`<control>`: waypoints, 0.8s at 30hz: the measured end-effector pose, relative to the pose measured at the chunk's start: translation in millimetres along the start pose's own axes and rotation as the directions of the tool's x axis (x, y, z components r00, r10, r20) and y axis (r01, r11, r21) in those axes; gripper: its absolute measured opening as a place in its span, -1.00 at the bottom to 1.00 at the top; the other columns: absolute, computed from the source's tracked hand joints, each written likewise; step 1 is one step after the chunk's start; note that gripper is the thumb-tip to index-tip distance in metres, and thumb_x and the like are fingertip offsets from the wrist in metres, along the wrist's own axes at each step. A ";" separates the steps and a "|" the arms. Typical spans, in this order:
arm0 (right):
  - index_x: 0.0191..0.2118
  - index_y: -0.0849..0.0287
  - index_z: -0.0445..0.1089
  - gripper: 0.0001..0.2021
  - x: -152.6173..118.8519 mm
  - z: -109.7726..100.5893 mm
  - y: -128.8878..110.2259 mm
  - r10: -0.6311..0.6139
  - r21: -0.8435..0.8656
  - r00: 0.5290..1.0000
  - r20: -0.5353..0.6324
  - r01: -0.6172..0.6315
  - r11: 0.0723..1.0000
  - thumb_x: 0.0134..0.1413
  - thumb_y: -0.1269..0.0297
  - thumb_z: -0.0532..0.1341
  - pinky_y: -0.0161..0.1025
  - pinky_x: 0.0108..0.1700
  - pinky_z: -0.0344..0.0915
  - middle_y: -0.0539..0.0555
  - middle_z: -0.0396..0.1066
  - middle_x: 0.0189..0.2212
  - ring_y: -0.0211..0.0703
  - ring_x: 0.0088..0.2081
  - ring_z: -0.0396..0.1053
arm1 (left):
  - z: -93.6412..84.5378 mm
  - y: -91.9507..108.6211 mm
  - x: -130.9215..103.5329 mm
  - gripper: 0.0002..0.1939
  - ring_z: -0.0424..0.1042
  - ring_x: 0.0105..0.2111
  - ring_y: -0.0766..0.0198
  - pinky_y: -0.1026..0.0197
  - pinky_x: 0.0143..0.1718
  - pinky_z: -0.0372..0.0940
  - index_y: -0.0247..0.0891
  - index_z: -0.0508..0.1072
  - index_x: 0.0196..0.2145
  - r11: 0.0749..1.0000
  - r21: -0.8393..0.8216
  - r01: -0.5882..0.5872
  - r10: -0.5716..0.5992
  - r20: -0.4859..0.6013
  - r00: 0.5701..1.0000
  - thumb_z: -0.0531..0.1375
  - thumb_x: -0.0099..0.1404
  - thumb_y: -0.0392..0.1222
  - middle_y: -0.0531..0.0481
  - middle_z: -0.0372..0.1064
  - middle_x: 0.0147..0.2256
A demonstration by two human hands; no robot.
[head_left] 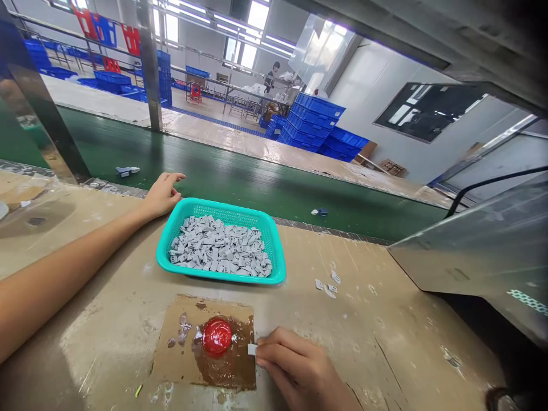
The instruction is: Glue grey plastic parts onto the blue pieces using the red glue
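My right hand [295, 362] pinches a small light grey piece [252, 349] at the right edge of a stained cardboard square [171, 357]. A red, wet-looking round thing [217, 337] sits on the cardboard, left of that piece. My left hand [162, 194] reaches over the near edge of the green belt, fingers apart and holding nothing. Just right of it is a teal basket [280, 260] full of small grey pieces [218, 245]. Several similar loose pieces [333, 289] lie on the table to the basket's right.
Small grey-and-blue parts lie on the green conveyor belt [240, 180], one at left [127, 171], another at right [319, 212]. A metal post [149, 68] rises beyond it. A clear panel [466, 257] stands at right. Blue crates [310, 123] and a person [270, 77] are farther back.
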State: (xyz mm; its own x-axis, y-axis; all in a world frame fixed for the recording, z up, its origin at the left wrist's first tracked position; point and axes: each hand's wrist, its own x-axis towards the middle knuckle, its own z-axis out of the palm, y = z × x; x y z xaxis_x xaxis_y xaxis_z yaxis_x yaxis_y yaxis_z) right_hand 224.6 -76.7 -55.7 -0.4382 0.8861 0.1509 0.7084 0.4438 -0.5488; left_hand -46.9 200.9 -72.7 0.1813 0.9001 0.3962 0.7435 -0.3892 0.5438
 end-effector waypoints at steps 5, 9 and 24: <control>-0.30 0.17 0.34 -0.78 -0.5 -0.4 -1.5 -0.030 -0.026 0.999 -0.018 0.029 0.999 0.10 0.53 -0.01 -0.34 -0.25 0.31 0.08 0.36 -0.35 -0.24 -0.29 0.35 | 0.3 -0.3 0.2 -0.51 0.36 -0.44 0.35 0.16 -0.17 0.27 -0.30 0.22 -0.01 1.000 0.013 -0.015 0.015 0.003 1.000 0.02 0.03 -0.32 -0.12 0.13 -0.11; -0.28 0.17 0.34 -0.77 -1.5 0.7 -1.6 -0.066 -0.070 0.997 -0.046 0.062 0.996 0.09 0.55 -0.01 -0.34 -0.26 0.32 0.09 0.37 -0.34 -0.24 -0.29 0.35 | 0.6 -0.7 0.9 -0.49 0.35 -0.44 0.35 0.15 -0.19 0.28 -0.32 0.21 0.00 1.000 0.004 -0.019 0.019 0.018 1.000 0.02 0.03 -0.33 -0.14 0.12 -0.11; -0.36 0.20 0.31 -0.72 -2.3 4.1 -5.5 -0.091 -0.207 0.996 -0.027 0.083 0.975 0.08 0.61 -0.09 -0.38 -0.36 0.26 0.07 0.30 -0.45 -0.27 -0.40 0.30 | 2.3 -1.2 0.6 -0.50 0.35 -0.39 0.33 0.18 -0.19 0.28 -0.33 0.22 0.00 1.000 0.011 -0.029 0.029 0.001 1.000 0.03 0.03 -0.36 -0.14 0.12 -0.12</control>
State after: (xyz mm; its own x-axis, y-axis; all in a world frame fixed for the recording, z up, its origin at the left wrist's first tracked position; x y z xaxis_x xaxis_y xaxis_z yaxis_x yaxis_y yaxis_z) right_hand 219.4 -81.7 -56.4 -0.4854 0.8455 0.2225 0.7685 0.5340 -0.3526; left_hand -46.2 202.3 -74.8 0.2035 0.8885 0.4114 0.7451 -0.4131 0.5236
